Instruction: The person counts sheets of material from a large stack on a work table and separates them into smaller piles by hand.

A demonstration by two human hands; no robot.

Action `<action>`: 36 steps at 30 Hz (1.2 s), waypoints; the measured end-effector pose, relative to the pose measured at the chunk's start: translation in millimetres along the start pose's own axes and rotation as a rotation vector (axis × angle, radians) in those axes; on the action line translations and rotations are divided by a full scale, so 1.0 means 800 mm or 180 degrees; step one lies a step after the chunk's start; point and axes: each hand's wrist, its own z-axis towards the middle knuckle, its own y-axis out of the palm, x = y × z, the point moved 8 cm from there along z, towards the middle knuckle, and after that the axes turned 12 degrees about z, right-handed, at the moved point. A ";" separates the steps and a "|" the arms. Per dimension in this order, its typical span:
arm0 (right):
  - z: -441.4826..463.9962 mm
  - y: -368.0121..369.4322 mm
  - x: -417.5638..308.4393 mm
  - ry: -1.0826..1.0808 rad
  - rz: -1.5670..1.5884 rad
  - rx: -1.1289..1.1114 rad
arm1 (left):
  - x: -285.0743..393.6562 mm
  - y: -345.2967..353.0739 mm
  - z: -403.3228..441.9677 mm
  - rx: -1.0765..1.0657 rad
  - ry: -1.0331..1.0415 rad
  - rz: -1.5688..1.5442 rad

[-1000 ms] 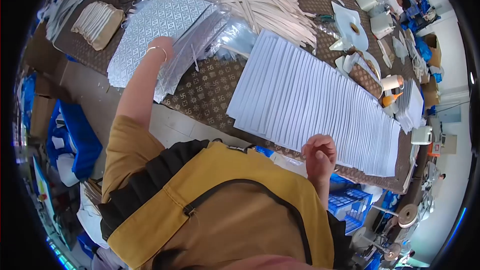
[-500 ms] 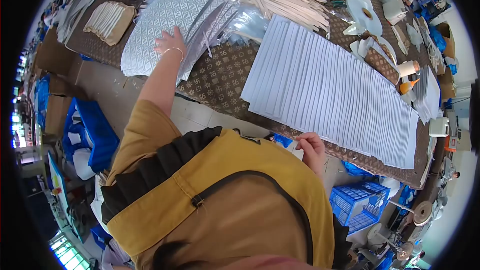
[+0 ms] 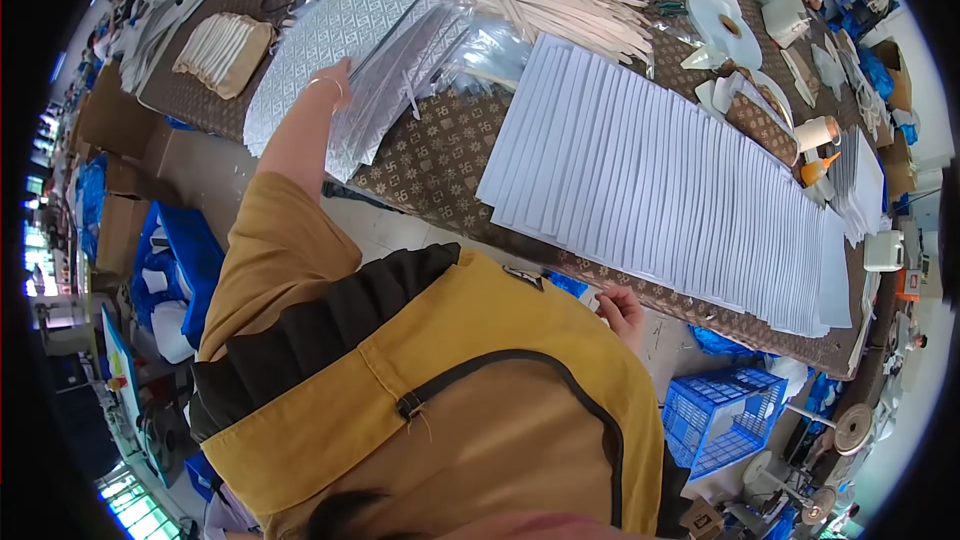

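"So, what is the left hand (image 3: 338, 73) doing?"

"It is on the patterned sheets (image 3: 315, 30), toward their right side. Its fingers point away and show poorly, so I cannot tell whether they are spread, pressed together or pinching anything."

"And the right hand (image 3: 622, 312)?"

"It is just off the near edge of the tabletop (image 3: 430, 155), its fingers bent inward. Whether they pinch something small, I cannot tell."

"Where exactly do the patterned sheets lie?"

"On the left part of the tabletop, fanned out, with their near end by the edge. Clear film (image 3: 490, 50) lies at their right side."

"What else is around them?"

"A bundle (image 3: 222, 52) in a brown wrap sits to the left. Pale strips (image 3: 560, 0) are heaped at the far side, and white sheets (image 3: 640, 180) overlap in a long row to the right."

"Past those?"

"A spool (image 3: 817, 130) and an orange-tipped bottle (image 3: 815, 172), near each other, at the right."

"And off the tabletop?"

"A blue crate (image 3: 690, 405) at the near right. On the left, a blue bin (image 3: 203, 270), with a carton (image 3: 122, 225) beside it, farther left."
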 end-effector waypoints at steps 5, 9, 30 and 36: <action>-0.003 -0.021 0.015 0.0064 -0.0041 0.0148 | -0.012 0.017 0.004 0.1054 -0.1778 -0.1119; -0.008 -0.027 0.016 0.0123 -0.0198 0.0241 | 0.012 -0.029 -0.027 0.0871 -0.0599 0.0105; 0.019 0.011 0.073 0.0152 -0.1605 -0.0871 | -0.050 -0.304 -0.277 0.2295 0.0631 0.0542; 0.014 0.009 -0.007 -0.0921 -0.1696 -0.1446 | 0.152 -0.370 -0.472 0.2728 0.1628 0.0496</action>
